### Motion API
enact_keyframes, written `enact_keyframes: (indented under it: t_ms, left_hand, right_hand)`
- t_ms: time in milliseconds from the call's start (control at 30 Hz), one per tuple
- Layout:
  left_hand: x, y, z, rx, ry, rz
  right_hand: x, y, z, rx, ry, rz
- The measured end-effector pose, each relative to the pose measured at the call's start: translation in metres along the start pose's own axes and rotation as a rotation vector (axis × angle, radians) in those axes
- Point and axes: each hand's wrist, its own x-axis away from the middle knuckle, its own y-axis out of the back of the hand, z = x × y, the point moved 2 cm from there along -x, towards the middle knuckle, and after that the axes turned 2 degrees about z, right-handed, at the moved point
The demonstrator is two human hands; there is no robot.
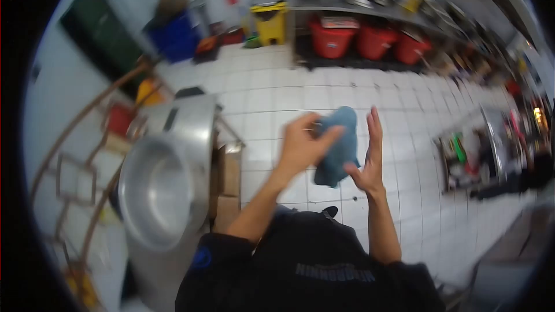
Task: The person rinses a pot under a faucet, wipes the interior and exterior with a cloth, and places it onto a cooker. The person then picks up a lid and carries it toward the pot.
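Note:
In the head view, my left hand (305, 145) grips a folded blue-grey cloth (342, 150), with the thumb lying across its front. The cloth hangs in the air in front of my chest, its lower end drooping. Just to its right, my right hand (370, 164) is open, fingers stretched upward and palm turned toward the cloth. The right thumb is at the cloth's lower right edge. Both hands are slightly blurred.
A large aluminium pot (156, 196) stands on a metal surface at my left, beside cardboard boxes (230, 176). Red buckets (330, 39) sit under a steel counter (315, 1) at the back. A yellow bin (270, 23) stands by the wall. A low shelf (494, 138) is at right.

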Motion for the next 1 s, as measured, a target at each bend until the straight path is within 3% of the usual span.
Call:
enact_keyframes:
  t_ms: [33, 100, 133, 167, 300, 367, 433, 500, 600, 633, 667, 700, 733, 767, 800, 833, 867, 933, 1000]
  left_hand:
    - [0.012, -0.004, -0.002, 0.017, 0.001, -0.018]
    - [0.04, 0.006, 0.004, 0.11, 0.092, 0.18]
    - [0.059, 0.021, -0.004, -0.173, -0.133, 0.079]
    - [0.074, 0.053, -0.006, -0.095, -0.08, 0.218]
    - [0.173, 0.165, -0.019, 0.204, -0.286, -0.075]
    - [0.226, 0.236, -0.021, 0.069, -0.428, -0.45]
    - [0.279, 0.27, -0.009, -0.177, -0.322, -0.937]
    - [0.329, 0.293, 0.023, -0.279, -0.253, -1.389]
    - [0.396, 0.296, 0.054, -0.245, -0.044, -1.878]
    - [0.401, 0.294, 0.058, -0.229, -0.047, -1.902]
    - [0.407, 0.292, 0.062, -0.269, 0.095, -1.947]
    - [0.415, 0.293, 0.068, -0.303, 0.242, -1.982]
    - [0.418, 0.3, 0.083, -0.198, 0.329, -1.902]
    - [0.416, 0.304, 0.099, -0.179, 0.325, -1.922]
    - [0.41, 0.305, 0.116, -0.332, 0.441, -1.925]
    - [0.402, 0.308, 0.124, -0.487, 0.555, -1.922]
    - [0.397, 0.312, 0.122, -0.424, 0.548, -1.959]
    - [0.399, 0.316, 0.131, -0.495, 0.654, -1.922]
    - [0.398, 0.321, 0.137, -0.553, 0.779, -1.842]
  right_hand:
    - [0.01, -0.027, 0.011, -0.178, -0.044, 0.072]
    - [0.039, -0.091, 0.028, -0.749, -0.387, 0.135]
    - [0.051, -0.118, 0.037, -1.039, -0.56, 0.12]
    - [0.057, -0.145, 0.048, -1.262, -0.702, 0.115]
    - [0.061, -0.196, 0.074, -1.687, -1.035, 0.145]
    - [0.046, -0.227, 0.089, -1.741, -1.148, 0.264]
    - [0.03, -0.25, 0.106, -1.715, -1.227, 0.362]
    - [0.001, -0.29, 0.131, -1.28, -1.411, 0.547]
    - [-0.034, -0.348, 0.188, -1.195, -1.286, 0.829]
    - [-0.035, -0.382, 0.179, -1.038, -1.14, 0.886]
    - [-0.034, -0.418, 0.2, -0.844, -1.085, 0.893]
    - [-0.024, -0.462, 0.214, -0.751, -0.886, 0.944]
    - [-0.009, -0.521, 0.189, -0.436, -0.699, 1.124]
    - [0.005, -0.552, 0.212, -0.283, -0.5, 1.182]
    - [0.03, -0.595, 0.202, -0.206, -0.194, 1.213]
    - [0.037, -0.596, 0.242, -0.06, -0.195, 1.474]
    - [0.093, -0.678, 0.168, 0.02, 0.138, 1.427]
    - [0.142, -0.688, 0.201, 0.33, 0.217, 1.332]
    - [0.172, -0.684, 0.221, 0.303, 0.309, 1.3]
